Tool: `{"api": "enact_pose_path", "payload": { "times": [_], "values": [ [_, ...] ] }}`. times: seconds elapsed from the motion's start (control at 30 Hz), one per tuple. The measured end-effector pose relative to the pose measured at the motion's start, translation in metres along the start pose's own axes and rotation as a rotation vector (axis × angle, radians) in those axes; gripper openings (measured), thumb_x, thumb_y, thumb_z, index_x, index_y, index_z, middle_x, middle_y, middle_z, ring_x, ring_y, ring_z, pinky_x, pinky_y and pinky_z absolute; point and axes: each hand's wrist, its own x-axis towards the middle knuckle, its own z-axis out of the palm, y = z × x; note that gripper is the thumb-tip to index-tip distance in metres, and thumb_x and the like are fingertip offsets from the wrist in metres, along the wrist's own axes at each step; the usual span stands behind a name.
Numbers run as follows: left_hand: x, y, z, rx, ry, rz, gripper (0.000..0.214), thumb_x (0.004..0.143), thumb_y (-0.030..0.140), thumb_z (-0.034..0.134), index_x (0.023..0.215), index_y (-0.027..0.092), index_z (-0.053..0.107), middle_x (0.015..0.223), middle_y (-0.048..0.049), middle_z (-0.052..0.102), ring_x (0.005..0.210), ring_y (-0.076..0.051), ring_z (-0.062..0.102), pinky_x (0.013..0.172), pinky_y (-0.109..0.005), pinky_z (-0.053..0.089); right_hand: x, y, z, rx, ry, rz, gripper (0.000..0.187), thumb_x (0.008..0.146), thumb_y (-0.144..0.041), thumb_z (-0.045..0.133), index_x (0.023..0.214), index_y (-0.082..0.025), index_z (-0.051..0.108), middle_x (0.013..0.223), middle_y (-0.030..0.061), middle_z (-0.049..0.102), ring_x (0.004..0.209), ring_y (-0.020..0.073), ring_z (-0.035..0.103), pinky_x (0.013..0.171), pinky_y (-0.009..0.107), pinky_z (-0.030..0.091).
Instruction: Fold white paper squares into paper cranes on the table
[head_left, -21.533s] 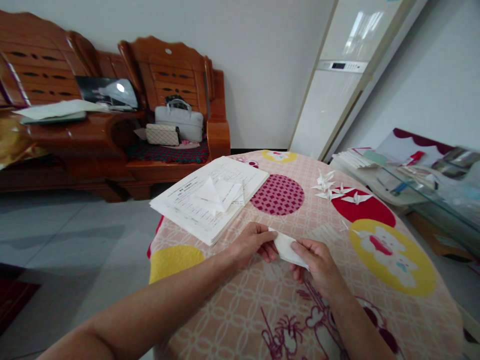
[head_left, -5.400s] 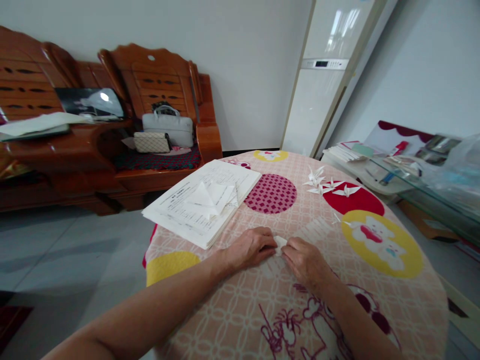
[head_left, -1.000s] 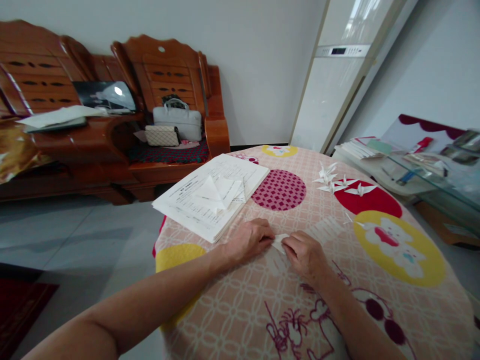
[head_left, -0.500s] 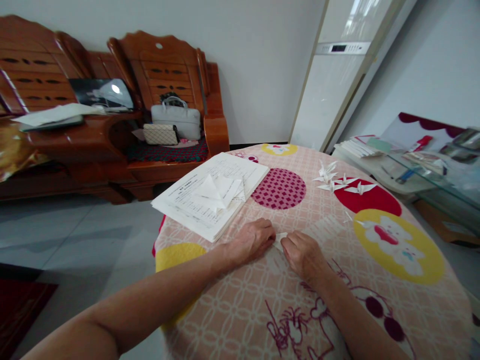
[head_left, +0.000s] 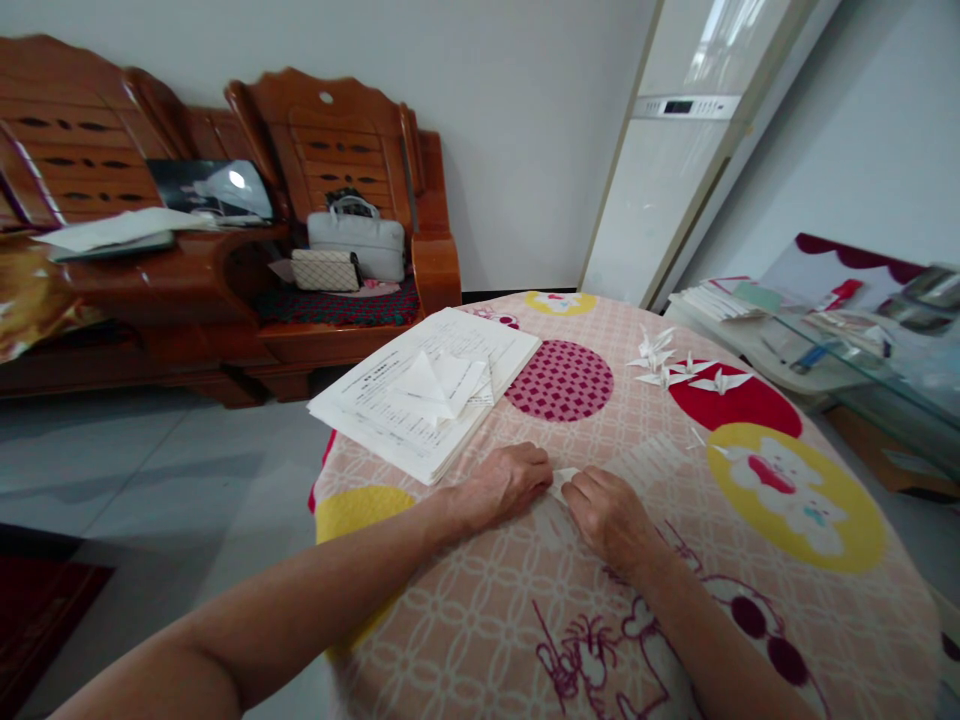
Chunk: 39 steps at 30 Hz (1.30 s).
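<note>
A small folded piece of white paper lies between my hands on the patterned tablecloth. My left hand is closed on its left edge, fingers curled down to the cloth. From the right, my right hand pinches the other side of the paper. The fingers cover most of it, so its exact folds are hidden. Up and to the left, folded white paper squares rest on a stack of printed sheets. Several white paper cranes stand at the far right of the table.
Beyond the table's right edge is a side table with a glass top, holding papers and other items. A wooden chair with bags stands behind, left. A tall white air conditioner stands at the back.
Both hands stay on the folded paper in nearly the same place. The whole view has shifted slightly; nothing else has visibly moved.
</note>
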Motion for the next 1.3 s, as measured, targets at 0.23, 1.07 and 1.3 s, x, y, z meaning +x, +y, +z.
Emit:
{"api": "enact_pose_path", "payload": {
  "times": [0.23, 1.07, 1.3],
  "values": [
    [-0.010, -0.004, -0.009, 0.005, -0.053, 0.034, 0.017, 0.091, 0.024, 0.054, 0.100, 0.016, 0.065, 0.097, -0.0082, 0.062, 0.089, -0.017, 0.059, 0.080, -0.030, 0.049, -0.002, -0.001, -0.009, 0.043, -0.117, 0.021, 0.014, 0.082, -0.004, 0.056, 0.075, -0.014, 0.062, 0.075, 0.0068, 0.059, 0.075, 0.0199, 0.048, 0.068, 0.032, 0.037],
    [-0.002, 0.010, -0.012, -0.090, 0.002, 0.099, 0.014, 0.086, 0.013, 0.055, 0.091, 0.015, 0.067, 0.095, -0.0067, 0.064, 0.093, -0.017, 0.057, 0.082, -0.026, 0.045, -0.012, 0.003, -0.010, 0.258, -0.047, 0.179, 0.018, 0.075, -0.001, 0.055, 0.075, -0.015, 0.064, 0.077, 0.0057, 0.058, 0.080, 0.0198, 0.052, 0.071, 0.030, 0.042],
    [-0.002, 0.001, 0.004, -0.123, 0.014, 0.087, 0.017, 0.090, 0.024, 0.055, 0.091, 0.016, 0.070, 0.092, -0.0076, 0.066, 0.088, -0.016, 0.060, 0.077, -0.025, 0.045, -0.023, 0.015, -0.017, 0.371, -0.012, 0.279, 0.015, 0.080, -0.004, 0.060, 0.078, -0.017, 0.066, 0.079, 0.0040, 0.060, 0.079, 0.0179, 0.054, 0.068, 0.028, 0.043]
  ]
}}
